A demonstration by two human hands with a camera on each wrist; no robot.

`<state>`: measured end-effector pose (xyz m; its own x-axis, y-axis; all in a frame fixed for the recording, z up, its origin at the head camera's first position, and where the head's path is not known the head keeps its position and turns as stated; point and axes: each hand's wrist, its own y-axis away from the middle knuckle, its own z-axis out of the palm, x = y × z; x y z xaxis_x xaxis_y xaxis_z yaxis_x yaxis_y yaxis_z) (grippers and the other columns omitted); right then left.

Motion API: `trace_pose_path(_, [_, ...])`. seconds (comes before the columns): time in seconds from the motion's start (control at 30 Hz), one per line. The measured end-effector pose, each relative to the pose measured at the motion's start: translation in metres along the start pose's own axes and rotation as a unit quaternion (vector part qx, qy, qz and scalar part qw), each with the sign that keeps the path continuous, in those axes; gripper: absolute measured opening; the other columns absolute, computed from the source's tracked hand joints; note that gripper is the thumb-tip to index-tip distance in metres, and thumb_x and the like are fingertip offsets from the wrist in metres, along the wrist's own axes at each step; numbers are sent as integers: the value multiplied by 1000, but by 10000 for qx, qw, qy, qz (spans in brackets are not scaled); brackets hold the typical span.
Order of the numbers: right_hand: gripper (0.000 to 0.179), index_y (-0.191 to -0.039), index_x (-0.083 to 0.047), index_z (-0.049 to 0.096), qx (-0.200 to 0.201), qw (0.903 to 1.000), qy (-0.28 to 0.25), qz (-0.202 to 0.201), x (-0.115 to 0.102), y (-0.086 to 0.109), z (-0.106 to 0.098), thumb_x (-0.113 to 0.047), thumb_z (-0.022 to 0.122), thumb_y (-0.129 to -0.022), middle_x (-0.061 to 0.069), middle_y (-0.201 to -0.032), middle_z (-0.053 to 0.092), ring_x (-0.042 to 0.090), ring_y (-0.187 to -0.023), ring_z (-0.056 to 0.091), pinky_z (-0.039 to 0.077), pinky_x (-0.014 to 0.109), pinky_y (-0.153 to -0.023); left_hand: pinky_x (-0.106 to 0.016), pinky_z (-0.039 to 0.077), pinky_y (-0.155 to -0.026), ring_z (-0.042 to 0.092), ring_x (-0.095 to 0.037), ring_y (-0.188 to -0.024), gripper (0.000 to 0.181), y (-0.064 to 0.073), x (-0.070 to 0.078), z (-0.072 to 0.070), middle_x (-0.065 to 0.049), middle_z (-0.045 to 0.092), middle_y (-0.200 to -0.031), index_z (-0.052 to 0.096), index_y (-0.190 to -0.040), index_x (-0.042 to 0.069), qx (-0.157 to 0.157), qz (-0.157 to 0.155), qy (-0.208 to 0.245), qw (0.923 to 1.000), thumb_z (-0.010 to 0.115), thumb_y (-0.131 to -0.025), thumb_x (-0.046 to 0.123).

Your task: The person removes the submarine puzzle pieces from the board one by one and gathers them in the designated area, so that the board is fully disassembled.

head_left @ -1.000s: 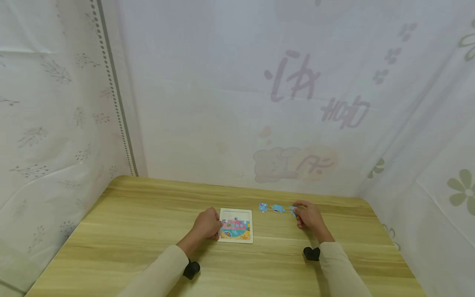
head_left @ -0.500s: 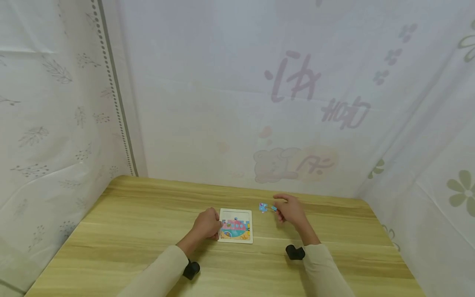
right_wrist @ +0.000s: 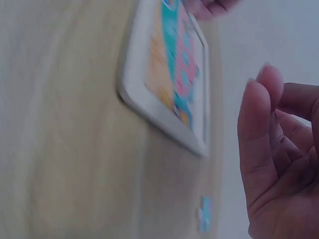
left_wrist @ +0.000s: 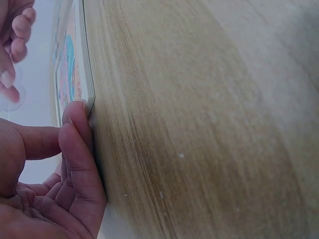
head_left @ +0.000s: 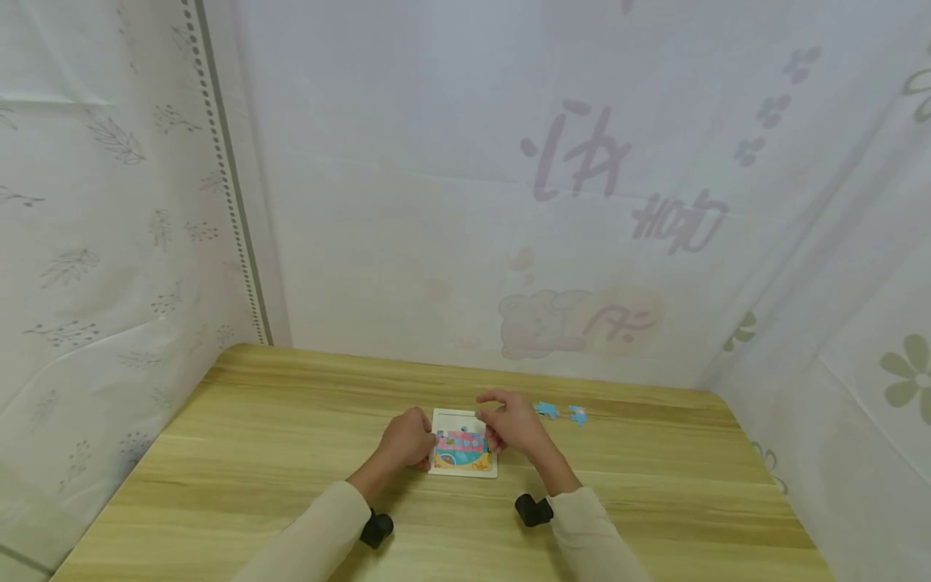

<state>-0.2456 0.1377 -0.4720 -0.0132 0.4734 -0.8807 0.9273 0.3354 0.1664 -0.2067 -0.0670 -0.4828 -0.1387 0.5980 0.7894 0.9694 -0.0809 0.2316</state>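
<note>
A jigsaw puzzle board [head_left: 465, 474] with a pale frame lies flat on the table. Its lower part bears a pink and teal picture, while the upper part is bare. My left hand [head_left: 406, 438] pinches the board's left edge, thumb and finger at its corner in the left wrist view. Over the board's right side, my right hand [head_left: 515, 422] has thumb and fingertip together on a small puzzle piece, which the fingers hide almost wholly. The right wrist view shows those pinched fingertips [right_wrist: 256, 107] raised beside the board.
Two loose blue puzzle pieces, one nearer [head_left: 547, 410] and one farther right [head_left: 578, 415], lie behind and right of my right hand. The wooden table [head_left: 291, 404] ends at a printed cloth curtain [head_left: 407, 242] at the back and sides.
My right hand has moved left from the rightmost piece, past the middle one, to the board. The leftmost loose piece has left its place. My left hand stays on the board's edge.
</note>
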Motion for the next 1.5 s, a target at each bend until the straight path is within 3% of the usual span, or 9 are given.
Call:
trace_pose_path(0.27, [31,-124,-5,62,-295,9995,86,-119,4,0,30,-17,63,-95,2,-56,57,11,-39,53,50,27,-40,-22,51,-44,60,-13,-43,13,-2,-1,0,-9,59,-57,52,-87,2,-2,-37,-38,10000,64,-91,3])
trace_pose_path(0.5, [26,-119,-7,64,-416,9979,484,-83,3,2,42,-13,63,-94,3,-56,60,12,-39,53,52,28,-42,-23,51,-45,60,-13,-43,11,-1,-3,0,-9,59,-58,52,-89,0,-18,31,18,10000,63,-90,1])
trace_pose_path(0.77, [19,-111,-8,65,-307,9946,982,-90,5,1,47,-12,65,-92,1,-52,57,10,-40,51,51,26,-43,-22,49,-45,59,-14,-43,13,1,-2,-4,-7,58,-55,50,-88,1,-119,167,-11,9998,64,-88,2])
trace_pose_path(1.0, [12,-104,-11,63,-281,9927,1168,93,-1,0,50,-13,66,-92,2,-51,54,11,-39,50,50,25,-42,-22,45,-46,55,-14,-45,26,2,-3,-7,-7,60,-55,48,-92,0,-420,166,204,9988,66,-74,-4])
trace_pose_path(1.3, [11,-97,-13,53,-438,9915,1220,118,-4,-3,50,-12,63,-92,0,-49,52,11,-38,48,42,22,-39,-21,47,-46,60,-14,-47,30,1,-3,-7,-7,61,-59,48,-96,0,-507,122,166,9985,69,-75,-5])
trace_pose_path(1.5, [16,-91,-10,51,-666,9925,1026,16,-1,-3,45,-22,61,-97,0,-51,54,11,-38,51,47,25,-42,-21,45,-47,58,-13,-47,29,0,-3,-7,-7,60,-59,47,-95,1,-525,92,206,9984,69,-77,-5])
